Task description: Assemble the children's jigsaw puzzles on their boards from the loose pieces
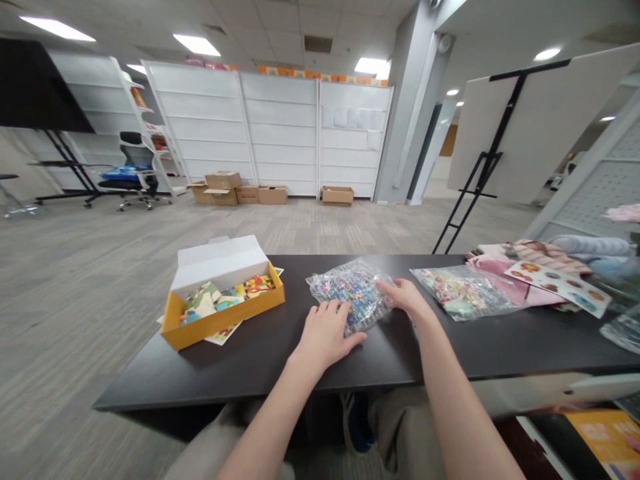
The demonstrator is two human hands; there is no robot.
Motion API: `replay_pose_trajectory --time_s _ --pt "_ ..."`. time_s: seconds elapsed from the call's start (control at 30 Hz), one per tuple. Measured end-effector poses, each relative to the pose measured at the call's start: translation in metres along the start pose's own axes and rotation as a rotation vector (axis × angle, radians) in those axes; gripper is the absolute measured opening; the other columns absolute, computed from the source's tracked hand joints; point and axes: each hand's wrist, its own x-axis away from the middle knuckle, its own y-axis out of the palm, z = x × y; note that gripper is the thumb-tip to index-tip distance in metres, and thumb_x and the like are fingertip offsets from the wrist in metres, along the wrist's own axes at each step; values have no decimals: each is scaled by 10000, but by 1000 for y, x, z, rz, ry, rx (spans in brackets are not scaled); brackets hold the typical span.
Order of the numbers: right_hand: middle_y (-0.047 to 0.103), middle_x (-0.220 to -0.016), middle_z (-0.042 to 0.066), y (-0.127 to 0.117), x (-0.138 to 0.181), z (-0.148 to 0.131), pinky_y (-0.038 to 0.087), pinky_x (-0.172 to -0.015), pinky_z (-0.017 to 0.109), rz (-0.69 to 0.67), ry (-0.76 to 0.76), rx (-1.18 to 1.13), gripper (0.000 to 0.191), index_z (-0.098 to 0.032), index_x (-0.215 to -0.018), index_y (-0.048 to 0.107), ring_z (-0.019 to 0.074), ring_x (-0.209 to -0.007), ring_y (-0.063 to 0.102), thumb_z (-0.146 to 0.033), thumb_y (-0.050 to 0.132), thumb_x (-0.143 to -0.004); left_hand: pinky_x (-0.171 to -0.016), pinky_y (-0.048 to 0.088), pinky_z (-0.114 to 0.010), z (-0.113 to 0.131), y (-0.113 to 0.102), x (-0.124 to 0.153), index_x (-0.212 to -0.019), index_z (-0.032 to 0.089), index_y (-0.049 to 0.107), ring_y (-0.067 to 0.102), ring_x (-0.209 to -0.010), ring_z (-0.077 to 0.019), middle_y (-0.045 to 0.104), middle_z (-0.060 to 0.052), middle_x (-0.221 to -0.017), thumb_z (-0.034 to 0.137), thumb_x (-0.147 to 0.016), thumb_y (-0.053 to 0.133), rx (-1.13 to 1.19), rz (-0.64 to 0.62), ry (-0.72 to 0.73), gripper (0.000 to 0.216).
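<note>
A clear plastic bag of small colorful pieces, mostly blue, point(355, 287) lies on the black table in front of me. My left hand point(327, 333) rests on its lower left part, fingers laid flat and thumb stretched out to the right. At the bag's right edge, my right hand point(403, 297) pinches the plastic between thumb and fingers. Left of the bag stands a yellow box point(230, 313) with its white lid up, holding colorful printed pieces. Printed sheets point(223, 335) stick out from under this box.
A second clear bag of colorful pieces point(463, 290) lies to the right, beside pink cloths point(500, 273) and a sheet of round pictures point(557, 285). A glass vase point(623, 330) stands at the far right. The table's front edge point(260, 399) runs close to my lap.
</note>
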Motion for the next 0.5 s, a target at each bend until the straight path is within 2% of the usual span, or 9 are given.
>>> replay_pose_trajectory --time_s 0.1,0.17,0.33,0.5 --pt "614 -533 18 3 1 -8 488 -488 264 -19 67 -71 358 -140 -773 656 153 -490 578 -446 813 -675 -955 464 -465 -1 -1 1 -1355 209 534 602 -1133 -335 642 -135 -1255 578 -878 638 14 -7 29 612" --pt "600 -532 6 6 3 -17 498 -505 255 -15 66 -120 316 -160 -700 620 136 -495 569 -414 807 -675 -954 465 -454 -2 0 1 -1352 207 531 602 -1137 -328 641 -130 -1259 559 -890 628 29 -4 48 588" --pt "677 -732 30 0 4 -50 560 -641 266 49 -40 -217 272 -198 -787 598 158 -696 665 -451 698 -766 -965 465 -452 -3 1 4 -1405 222 470 583 -1181 -324 589 -132 -1350 526 -900 617 56 8 68 607" --pt "694 -777 34 -42 -8 -79 548 -666 275 161 -144 -123 230 -194 -818 601 168 -721 664 -422 630 -806 -985 464 -464 -6 -3 8 -1430 205 438 578 -1206 -331 561 -150 -1390 504 -913 603 55 -7 75 620"
